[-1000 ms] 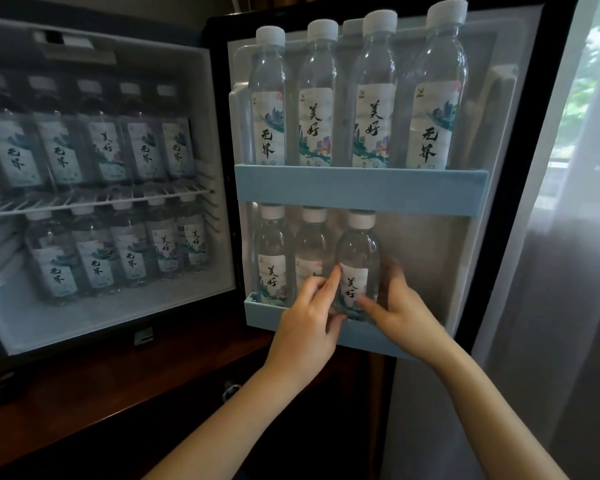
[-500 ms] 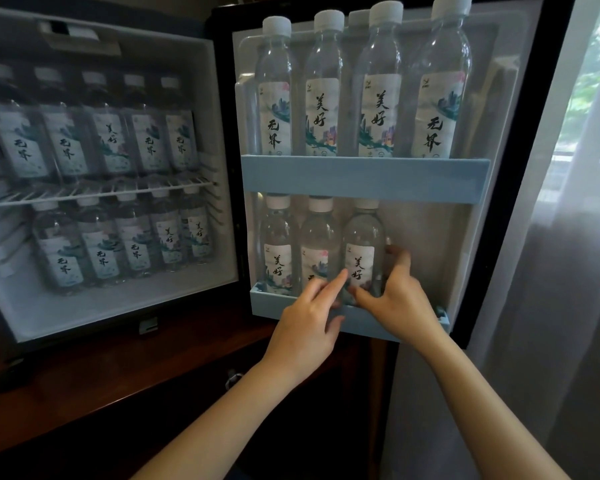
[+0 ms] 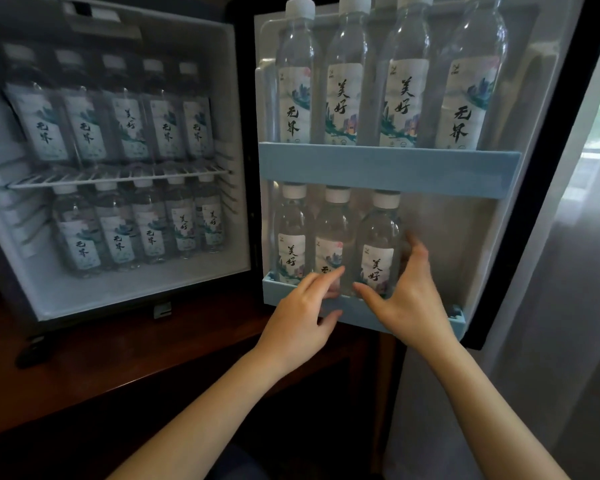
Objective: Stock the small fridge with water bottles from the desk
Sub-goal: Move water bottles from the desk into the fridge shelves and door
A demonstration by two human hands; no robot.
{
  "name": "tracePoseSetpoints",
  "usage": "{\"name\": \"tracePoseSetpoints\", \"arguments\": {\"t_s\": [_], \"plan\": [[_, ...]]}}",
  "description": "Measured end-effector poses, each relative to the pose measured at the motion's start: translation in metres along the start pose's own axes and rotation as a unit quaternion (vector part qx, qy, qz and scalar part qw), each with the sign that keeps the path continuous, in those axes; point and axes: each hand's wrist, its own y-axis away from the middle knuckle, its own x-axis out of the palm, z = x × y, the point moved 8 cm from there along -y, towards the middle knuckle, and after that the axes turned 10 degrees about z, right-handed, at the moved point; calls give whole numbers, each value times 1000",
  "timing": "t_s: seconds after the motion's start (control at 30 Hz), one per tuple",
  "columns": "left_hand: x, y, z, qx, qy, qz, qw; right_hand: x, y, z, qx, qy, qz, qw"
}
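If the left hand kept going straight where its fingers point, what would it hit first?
The left hand points up and right at the middle bottle on the lower door shelf, so that bottle comes first; its fingertips may already touch it. The right hand holds the right bottle.

Single head-worn wide-angle view. It faced forward and slightly down from close before the open fridge (image 3: 118, 296). The cabinet filled the left half and the inner door (image 3: 465, 244) the right. The left forearm (image 3: 208, 410) and right forearm (image 3: 482, 403) entered from the lower edge.
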Motion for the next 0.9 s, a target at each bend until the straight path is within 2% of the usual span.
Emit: {"name": "tracePoseSetpoints", "arguments": {"t_s": [0.07,0.13,0.17,0.23,0.33,0.57,0.73,0.9], "plan": [[-10,6,4,-3,5,-22,1000,-10,8,5,-35,-4,-100,994],[-21,13,10,-2,7,-41,999,-18,22,17,-110,32,-208,972],[-26,18,14,-2,5,-49,999,-17,28,25,-149,48,-241,958],[-38,27,24,-9,3,-62,998,-6,34,42,-210,60,-255,942],[-59,46,43,-38,9,-85,996,24,30,78,-255,47,-207,944],[-129,125,105,-143,-35,-167,975,134,22,174,-353,-12,-37,935],[-188,211,149,-244,-71,-236,938,225,36,244,-414,-63,87,904],[-239,296,179,-346,-102,-281,890,314,54,304,-416,-101,216,877]]}}
